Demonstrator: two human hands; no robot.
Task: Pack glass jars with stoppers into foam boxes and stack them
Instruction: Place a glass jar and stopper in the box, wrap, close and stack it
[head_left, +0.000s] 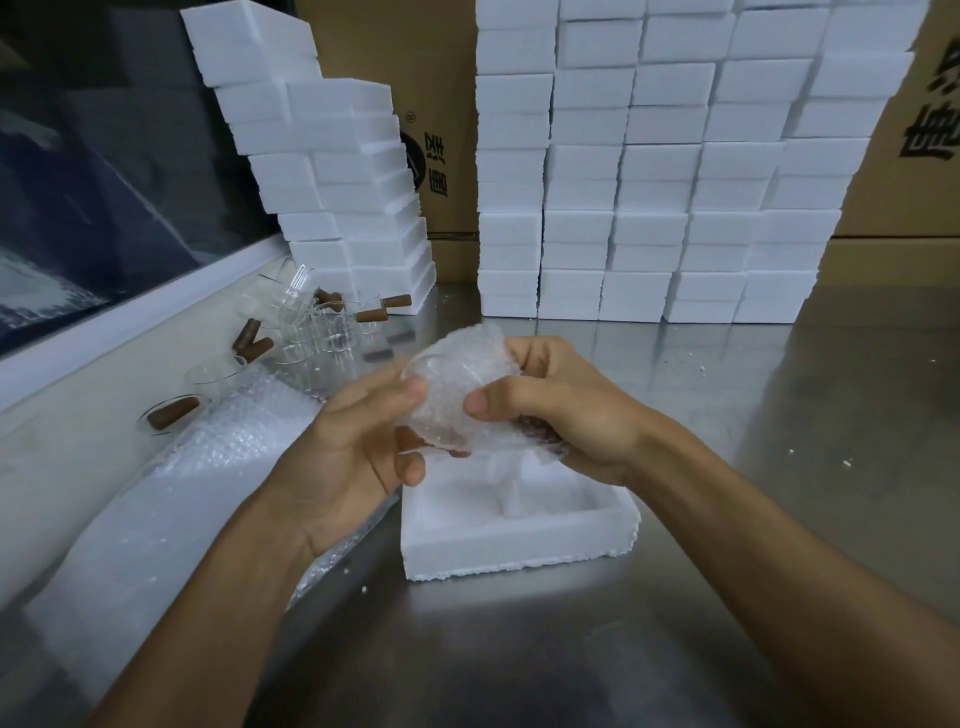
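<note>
Head view, grip: left hand (358, 441) and right hand (566, 410) both curl round a glass jar (447, 415) wrapped in bubble wrap (462, 358), thumbs pressing the wrap down.
Directly below the grip: an open foam box (519, 540), with no jar seen inside.
Beyond the grip: tall stacks of closed foam boxes (649, 171), seemingly already packed.
Far left of the grip: loose unwrapped jars with brown stoppers (322, 332), beside a sheet of spare wrap (208, 467).
Left to do, by my judgement: finish wrapping, seat this jar, close and stack; several jars remain.
</note>
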